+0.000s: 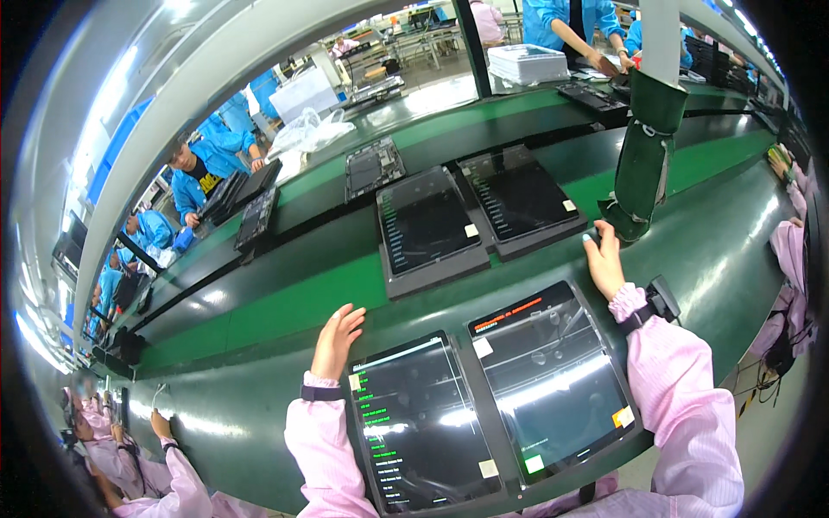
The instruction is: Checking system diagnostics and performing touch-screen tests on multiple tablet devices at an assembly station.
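Two tablets lie side by side in front of me on the green bench. The left tablet (414,423) has a dark screen with a list in green and white text. On the right tablet (553,380) there is red text along the top edge and small stickers at the corners. My left hand (337,339) hovers just beyond the left tablet's upper left corner, fingers stretched out and holding nothing. My right hand (606,263) is raised past the right tablet's upper right corner, fingers apart, close to a black foam tray (540,244).
On the trays beyond lie two more tablets, a left one (427,220) and a right one (518,194). A green-wrapped post (643,155) stands at the right. Farther off are an opened tablet (374,168) and clear plastic bags (315,129). Several co-workers in blue and pink sit around.
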Motion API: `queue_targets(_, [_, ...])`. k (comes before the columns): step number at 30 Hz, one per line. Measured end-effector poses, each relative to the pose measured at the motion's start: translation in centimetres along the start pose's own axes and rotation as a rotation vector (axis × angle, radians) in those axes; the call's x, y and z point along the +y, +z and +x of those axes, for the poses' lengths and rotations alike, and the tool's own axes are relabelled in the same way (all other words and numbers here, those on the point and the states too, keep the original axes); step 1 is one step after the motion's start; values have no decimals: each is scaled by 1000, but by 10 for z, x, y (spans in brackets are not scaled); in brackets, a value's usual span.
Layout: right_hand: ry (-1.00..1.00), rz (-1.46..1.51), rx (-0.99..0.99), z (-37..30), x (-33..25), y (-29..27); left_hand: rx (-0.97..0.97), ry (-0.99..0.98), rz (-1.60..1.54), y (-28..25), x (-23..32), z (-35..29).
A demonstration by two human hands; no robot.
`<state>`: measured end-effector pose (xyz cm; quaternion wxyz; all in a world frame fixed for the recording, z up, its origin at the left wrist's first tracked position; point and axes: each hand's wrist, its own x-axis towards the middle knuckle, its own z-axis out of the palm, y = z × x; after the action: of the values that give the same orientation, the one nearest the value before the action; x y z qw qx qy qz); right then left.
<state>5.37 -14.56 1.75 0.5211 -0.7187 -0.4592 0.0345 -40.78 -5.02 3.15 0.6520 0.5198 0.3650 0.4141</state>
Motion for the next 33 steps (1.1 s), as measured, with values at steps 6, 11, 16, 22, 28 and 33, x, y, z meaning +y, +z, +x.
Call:
queue_targets(6, [43, -64, 31, 19, 8, 20, -136, -29, 44, 26, -10, 32])
queue_targets(11, [141, 364, 2, 27, 24, 19, -87, 20, -72, 22, -13, 28])
queue_targets(16, [143, 626, 46, 29, 3, 6, -9, 262, -262, 25, 4, 18])
queue_targets(22, [129, 709, 3, 10, 8, -13, 59, 215, -33, 20, -2, -15])
queue_targets(28, [136, 677, -56, -7, 6, -25, 82, 223, 63, 17, -4, -36])
queue_targets(33, [163, 718, -115, -9, 5, -23, 71, 194, 103, 13, -3, -43])
